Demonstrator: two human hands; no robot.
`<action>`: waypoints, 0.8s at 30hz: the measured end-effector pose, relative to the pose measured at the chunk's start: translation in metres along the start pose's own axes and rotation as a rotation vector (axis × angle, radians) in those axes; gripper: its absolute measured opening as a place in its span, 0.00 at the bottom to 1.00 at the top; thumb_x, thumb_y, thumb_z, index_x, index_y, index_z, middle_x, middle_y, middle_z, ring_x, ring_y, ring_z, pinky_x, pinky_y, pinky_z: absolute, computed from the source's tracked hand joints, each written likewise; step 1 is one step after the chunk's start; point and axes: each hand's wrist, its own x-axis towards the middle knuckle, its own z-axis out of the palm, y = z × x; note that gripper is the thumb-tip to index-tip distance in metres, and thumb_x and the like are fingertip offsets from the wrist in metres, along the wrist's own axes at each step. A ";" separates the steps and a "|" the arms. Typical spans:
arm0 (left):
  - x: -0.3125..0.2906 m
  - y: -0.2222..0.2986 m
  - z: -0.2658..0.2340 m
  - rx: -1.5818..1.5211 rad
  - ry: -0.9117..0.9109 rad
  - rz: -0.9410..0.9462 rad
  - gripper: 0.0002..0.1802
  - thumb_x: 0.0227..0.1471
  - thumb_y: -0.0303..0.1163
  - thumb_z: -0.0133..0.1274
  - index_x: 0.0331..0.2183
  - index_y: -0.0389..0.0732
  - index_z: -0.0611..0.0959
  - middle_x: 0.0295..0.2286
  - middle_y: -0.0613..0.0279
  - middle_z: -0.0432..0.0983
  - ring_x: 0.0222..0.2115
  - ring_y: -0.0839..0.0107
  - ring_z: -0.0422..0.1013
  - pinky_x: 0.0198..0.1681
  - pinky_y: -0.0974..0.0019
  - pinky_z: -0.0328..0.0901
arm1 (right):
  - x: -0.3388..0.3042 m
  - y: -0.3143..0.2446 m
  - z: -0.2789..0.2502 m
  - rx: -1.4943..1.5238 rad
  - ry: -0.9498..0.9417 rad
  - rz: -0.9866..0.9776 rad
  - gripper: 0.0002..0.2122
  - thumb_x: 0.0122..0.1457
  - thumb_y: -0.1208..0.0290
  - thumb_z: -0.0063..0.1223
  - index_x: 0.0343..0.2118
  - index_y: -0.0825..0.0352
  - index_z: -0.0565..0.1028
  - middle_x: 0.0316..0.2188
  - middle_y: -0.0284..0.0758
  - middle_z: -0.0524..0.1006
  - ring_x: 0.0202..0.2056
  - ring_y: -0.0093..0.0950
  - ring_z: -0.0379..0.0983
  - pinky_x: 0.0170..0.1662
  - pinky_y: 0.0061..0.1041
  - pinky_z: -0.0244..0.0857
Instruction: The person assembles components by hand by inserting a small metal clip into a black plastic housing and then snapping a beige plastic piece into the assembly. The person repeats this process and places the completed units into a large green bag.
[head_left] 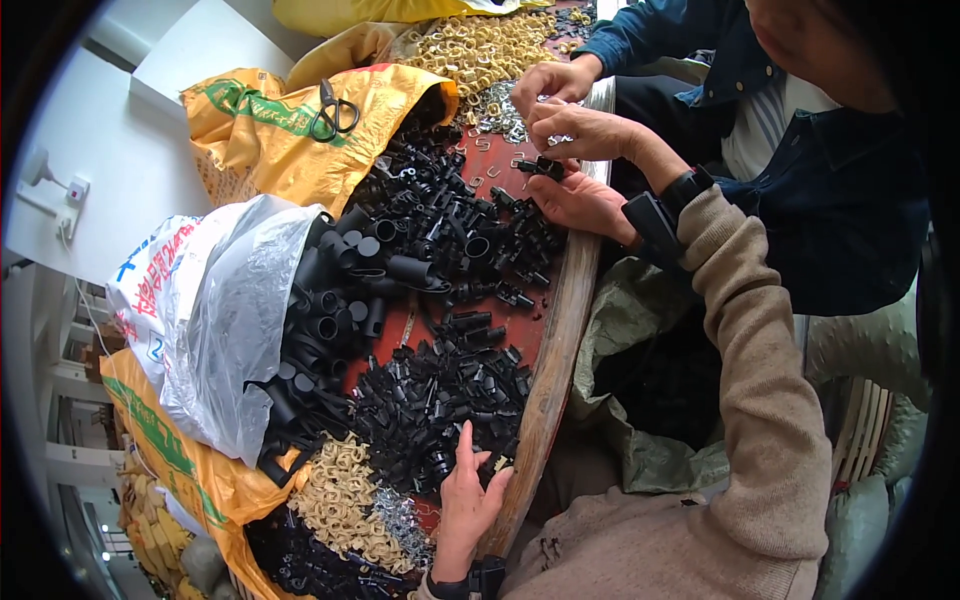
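My left hand [470, 503] is open at the table's near side, index finger extended and thumb apart, resting beside a heap of small black plastic parts [430, 390]. A small yellowish piece [502, 463] lies near its fingers. My right hand [597, 133] reaches across to a co-worker, its fingers closed in a pinch; a shiny bit shows at the fingertips, too small to name. The co-worker's one hand [552, 85] meets my fingertips. Another hand [580, 203], seemingly the co-worker's, lies palm up below mine with a black plastic part [543, 167]; its arm is hidden.
Beige plastic rings [345, 495] and silver metal clips [402, 525] lie at the near end, more yellow rings [480, 50] at the far end. Black tubes [325, 310] spill from a white sack [220, 310]. Scissors [333, 112] rest on an orange sack [290, 120]. A wooden edge [555, 390] borders the red table.
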 end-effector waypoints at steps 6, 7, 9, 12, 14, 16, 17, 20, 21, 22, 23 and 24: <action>-0.002 -0.001 0.003 -0.027 -0.018 -0.019 0.40 0.39 0.32 0.53 0.52 0.38 0.51 0.30 0.46 0.71 0.30 0.52 0.69 0.33 0.61 0.63 | -0.002 -0.003 0.003 -0.032 0.009 0.036 0.03 0.46 0.76 0.48 0.24 0.67 0.68 0.31 0.34 0.64 0.38 0.31 0.60 0.43 0.28 0.54; -0.001 -0.001 0.003 -0.028 -0.018 -0.017 0.40 0.39 0.32 0.53 0.52 0.38 0.51 0.30 0.46 0.71 0.30 0.52 0.69 0.33 0.61 0.63 | -0.003 -0.004 0.003 -0.059 0.006 0.059 0.03 0.47 0.75 0.48 0.24 0.67 0.68 0.31 0.34 0.64 0.38 0.31 0.60 0.43 0.28 0.54; -0.002 0.000 0.002 -0.030 -0.024 -0.030 0.40 0.39 0.32 0.53 0.52 0.38 0.51 0.30 0.46 0.71 0.30 0.52 0.69 0.33 0.61 0.63 | -0.004 -0.006 0.003 -0.113 -0.002 0.103 0.03 0.48 0.74 0.47 0.24 0.66 0.68 0.32 0.34 0.63 0.38 0.32 0.59 0.43 0.29 0.53; -0.002 0.000 0.002 -0.033 -0.026 -0.040 0.40 0.39 0.32 0.53 0.52 0.38 0.51 0.30 0.46 0.71 0.30 0.52 0.69 0.33 0.61 0.63 | -0.005 -0.009 0.004 -0.109 -0.003 0.108 0.03 0.48 0.74 0.46 0.24 0.66 0.68 0.32 0.34 0.63 0.39 0.32 0.59 0.43 0.30 0.53; -0.002 0.000 0.002 -0.035 -0.026 -0.050 0.40 0.39 0.33 0.53 0.52 0.38 0.51 0.30 0.46 0.71 0.30 0.52 0.69 0.33 0.61 0.63 | -0.005 -0.008 0.003 -0.108 -0.004 0.112 0.03 0.49 0.73 0.46 0.24 0.66 0.68 0.33 0.34 0.63 0.39 0.32 0.59 0.43 0.30 0.53; -0.001 0.000 0.003 -0.032 -0.025 -0.041 0.40 0.39 0.33 0.53 0.52 0.38 0.51 0.30 0.46 0.71 0.30 0.52 0.69 0.33 0.61 0.63 | -0.005 -0.008 0.002 -0.100 -0.001 0.069 0.02 0.48 0.74 0.47 0.25 0.65 0.69 0.33 0.34 0.64 0.39 0.32 0.60 0.42 0.30 0.56; -0.001 0.000 0.003 -0.029 -0.023 -0.035 0.40 0.39 0.33 0.53 0.52 0.38 0.51 0.30 0.46 0.71 0.30 0.52 0.69 0.32 0.61 0.63 | -0.005 -0.007 0.003 -0.095 -0.001 0.046 0.02 0.48 0.74 0.47 0.25 0.65 0.70 0.33 0.34 0.64 0.39 0.32 0.60 0.41 0.29 0.57; -0.001 -0.001 0.004 -0.020 -0.011 -0.026 0.40 0.39 0.33 0.53 0.52 0.38 0.51 0.28 0.49 0.72 0.28 0.56 0.70 0.32 0.64 0.63 | -0.004 -0.007 0.005 -0.053 0.048 -0.013 0.02 0.48 0.74 0.47 0.24 0.66 0.69 0.33 0.34 0.65 0.40 0.31 0.61 0.41 0.29 0.57; -0.001 -0.002 0.005 -0.014 0.000 -0.022 0.41 0.39 0.33 0.53 0.52 0.37 0.51 0.27 0.51 0.72 0.27 0.60 0.70 0.31 0.66 0.63 | -0.004 -0.006 0.006 -0.032 0.074 -0.042 0.03 0.48 0.74 0.47 0.24 0.66 0.69 0.33 0.34 0.65 0.40 0.31 0.61 0.41 0.29 0.58; 0.000 -0.002 0.005 -0.007 0.011 -0.016 0.41 0.38 0.32 0.53 0.52 0.36 0.52 0.26 0.54 0.73 0.25 0.64 0.70 0.30 0.68 0.63 | -0.005 -0.005 0.006 -0.031 0.073 -0.042 0.03 0.48 0.74 0.47 0.24 0.66 0.69 0.33 0.34 0.65 0.40 0.31 0.61 0.41 0.29 0.58; 0.000 -0.002 0.005 -0.007 0.011 -0.017 0.41 0.38 0.32 0.53 0.52 0.36 0.52 0.26 0.54 0.73 0.25 0.64 0.70 0.30 0.68 0.63 | -0.006 -0.004 0.005 0.001 0.077 -0.012 0.03 0.48 0.74 0.47 0.26 0.65 0.70 0.35 0.34 0.65 0.41 0.31 0.61 0.42 0.28 0.58; 0.000 -0.002 0.005 -0.001 0.011 -0.014 0.41 0.38 0.33 0.53 0.52 0.36 0.52 0.26 0.54 0.73 0.25 0.64 0.70 0.30 0.68 0.63 | -0.007 -0.003 0.004 0.034 0.082 0.018 0.04 0.49 0.74 0.47 0.29 0.65 0.70 0.37 0.34 0.64 0.41 0.31 0.62 0.43 0.27 0.58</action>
